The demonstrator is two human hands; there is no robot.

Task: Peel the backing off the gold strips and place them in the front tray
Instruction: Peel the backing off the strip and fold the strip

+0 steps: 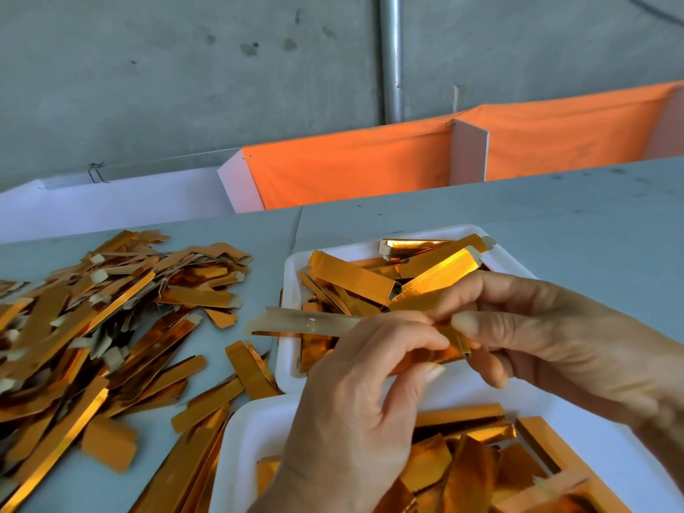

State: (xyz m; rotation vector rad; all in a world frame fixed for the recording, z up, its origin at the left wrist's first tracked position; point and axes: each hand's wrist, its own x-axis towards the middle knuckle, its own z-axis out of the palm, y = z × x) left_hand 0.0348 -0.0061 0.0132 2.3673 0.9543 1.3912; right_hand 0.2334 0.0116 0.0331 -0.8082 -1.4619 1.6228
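My left hand (355,401) and my right hand (536,338) both pinch one gold strip (436,355) above the trays. A pale translucent backing (303,325) sticks out leftward from the pinch, partly lifted off the strip. Behind my hands lies a white tray (292,290) with several gold strips in it. A second white tray (240,446), nearest me, also holds gold pieces (473,464); my left wrist hides part of it. A large loose pile of gold strips (92,320) lies on the table to the left.
The grey table (555,224) runs to the right and back. Beyond its far edge stand an orange cloth panel (351,168) with white dividers (468,153) and a metal pole (391,57) against a concrete wall. Loose strips lie between the pile and the trays.
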